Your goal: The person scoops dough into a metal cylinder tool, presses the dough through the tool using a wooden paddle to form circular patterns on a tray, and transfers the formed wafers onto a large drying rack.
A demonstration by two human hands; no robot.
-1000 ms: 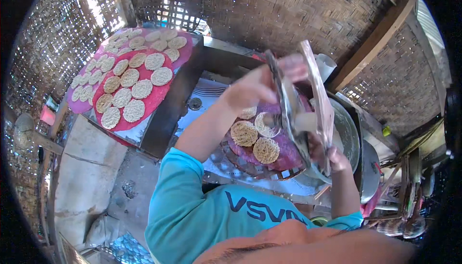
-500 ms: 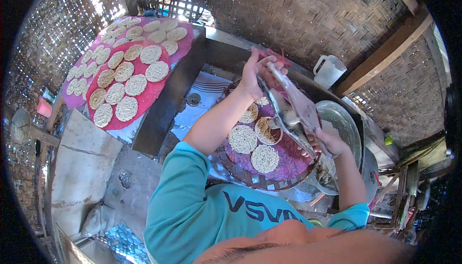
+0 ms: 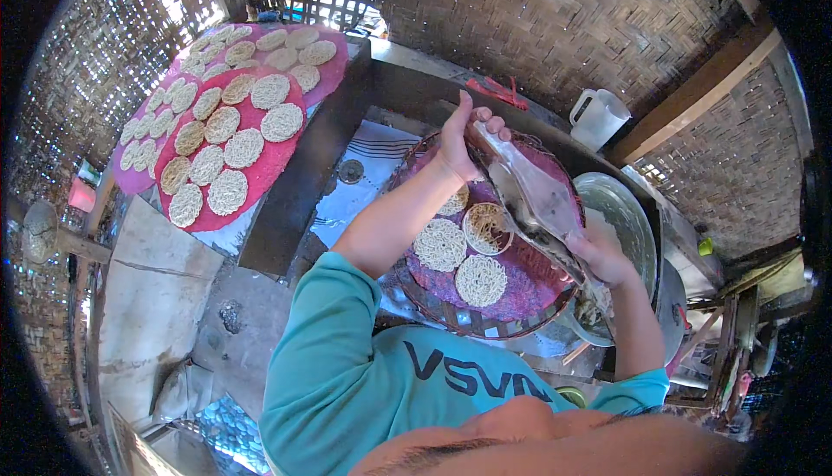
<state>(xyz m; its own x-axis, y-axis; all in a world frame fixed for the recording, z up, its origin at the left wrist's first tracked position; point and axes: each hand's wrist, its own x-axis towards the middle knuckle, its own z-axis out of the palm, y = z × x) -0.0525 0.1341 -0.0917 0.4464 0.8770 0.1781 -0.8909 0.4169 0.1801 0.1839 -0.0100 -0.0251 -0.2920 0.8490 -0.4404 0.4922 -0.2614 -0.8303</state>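
Observation:
Both my hands squeeze a long two-handled press [image 3: 539, 188], its pale, smeared handles lying close together over the tray. My left hand [image 3: 465, 136] is closed round its far end, thumb sticking up. At the near right end my right hand [image 3: 602, 255] grips it, fingers partly hidden beneath. Just left of the press, a white ring mould [image 3: 487, 228] lies with brownish noodle strands inside. Round flat noodle cakes [image 3: 481, 280] lie beside it on a pink-purple cloth [image 3: 520, 298] in a woven round tray [image 3: 446, 329]. The press's middle is partly covered by its upper handle.
At far left, several noodle cakes dry on pink cloths [image 3: 276, 162]. A metal basin [image 3: 637, 229] with pale dough stands right of the tray. Behind are a white jug [image 3: 600, 119] and red strips [image 3: 498, 92] on the ledge. A dark raised edge [image 3: 299, 177] runs left of the tray.
The press's two handles have come closer together, the upper one tilting down as both hands squeeze. The red strips behind my left hand now show more fully.

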